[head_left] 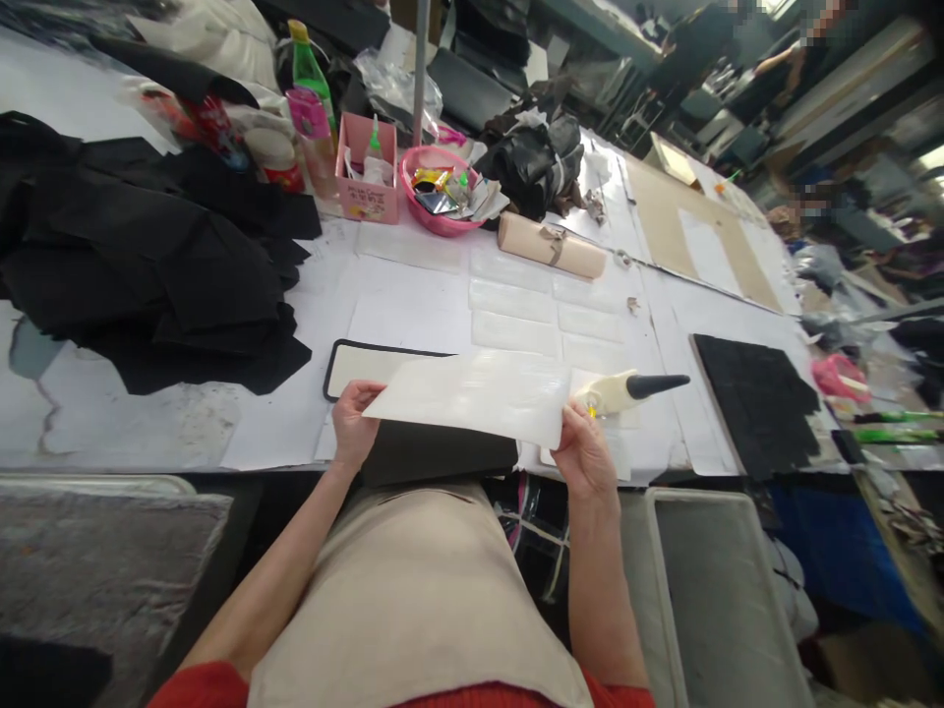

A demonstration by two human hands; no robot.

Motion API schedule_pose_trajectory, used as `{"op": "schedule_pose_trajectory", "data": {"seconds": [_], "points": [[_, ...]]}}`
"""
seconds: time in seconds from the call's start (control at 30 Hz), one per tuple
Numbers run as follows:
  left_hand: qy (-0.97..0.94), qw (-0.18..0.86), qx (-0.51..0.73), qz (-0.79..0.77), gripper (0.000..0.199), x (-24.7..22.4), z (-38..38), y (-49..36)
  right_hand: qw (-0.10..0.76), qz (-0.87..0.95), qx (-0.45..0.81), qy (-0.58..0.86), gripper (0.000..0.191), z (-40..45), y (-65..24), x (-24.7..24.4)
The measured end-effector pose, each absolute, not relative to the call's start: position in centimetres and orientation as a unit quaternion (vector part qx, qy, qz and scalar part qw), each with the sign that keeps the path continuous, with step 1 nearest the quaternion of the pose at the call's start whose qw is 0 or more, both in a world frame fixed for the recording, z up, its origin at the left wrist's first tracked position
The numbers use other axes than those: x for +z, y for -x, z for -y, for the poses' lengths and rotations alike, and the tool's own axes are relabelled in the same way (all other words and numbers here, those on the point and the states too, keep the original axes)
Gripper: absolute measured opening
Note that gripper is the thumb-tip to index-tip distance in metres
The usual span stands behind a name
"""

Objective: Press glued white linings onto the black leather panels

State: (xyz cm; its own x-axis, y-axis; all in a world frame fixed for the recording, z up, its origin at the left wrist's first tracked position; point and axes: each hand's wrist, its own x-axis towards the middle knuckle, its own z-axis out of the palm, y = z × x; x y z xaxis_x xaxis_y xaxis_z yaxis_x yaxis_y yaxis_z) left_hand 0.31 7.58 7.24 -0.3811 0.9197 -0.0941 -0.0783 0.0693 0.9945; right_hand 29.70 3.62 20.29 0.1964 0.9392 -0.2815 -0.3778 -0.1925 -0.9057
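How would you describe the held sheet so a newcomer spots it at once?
On the white table, find the black piece at the near edge. Above it, the left hand and right hand hold a pale, shiny sheet. Unlike the pale pieces lying flat beyond, it is held up.

Two hands (356, 428) (588, 457), one held white sheet (476, 393), one pink box (369, 202), one tied roll (523, 239)
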Motion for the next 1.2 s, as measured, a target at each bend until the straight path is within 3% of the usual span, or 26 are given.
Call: {"op": "schedule_pose_trajectory", "data": {"seconds": [0.57, 0.73, 1.03, 1.2], "points": [[-0.355, 0.479, 0.541, -0.593, 0.033, 7.8, -4.3, 2.5, 0.657, 0.204, 0.461, 0.560, 0.025, -3.7, -29.8, 15.0], [-0.358, 0.498, 0.524, -0.591, 0.031, 8.3, -3.1, 2.8, 0.633, 0.253, 0.454, 0.573, 0.031, -3.4, -29.9, 14.4], [-0.330, 0.517, 0.479, -0.627, 0.027, 8.2, -1.8, 3.4, 0.560, 0.352, 0.307, 0.685, 0.024, -2.3, -31.7, 12.6], [-0.324, 0.570, 0.397, -0.642, 0.035, 6.7, -1.1, 4.0, 0.491, 0.348, 0.347, 0.719, 0.026, -1.8, -32.3, 11.3]]}}
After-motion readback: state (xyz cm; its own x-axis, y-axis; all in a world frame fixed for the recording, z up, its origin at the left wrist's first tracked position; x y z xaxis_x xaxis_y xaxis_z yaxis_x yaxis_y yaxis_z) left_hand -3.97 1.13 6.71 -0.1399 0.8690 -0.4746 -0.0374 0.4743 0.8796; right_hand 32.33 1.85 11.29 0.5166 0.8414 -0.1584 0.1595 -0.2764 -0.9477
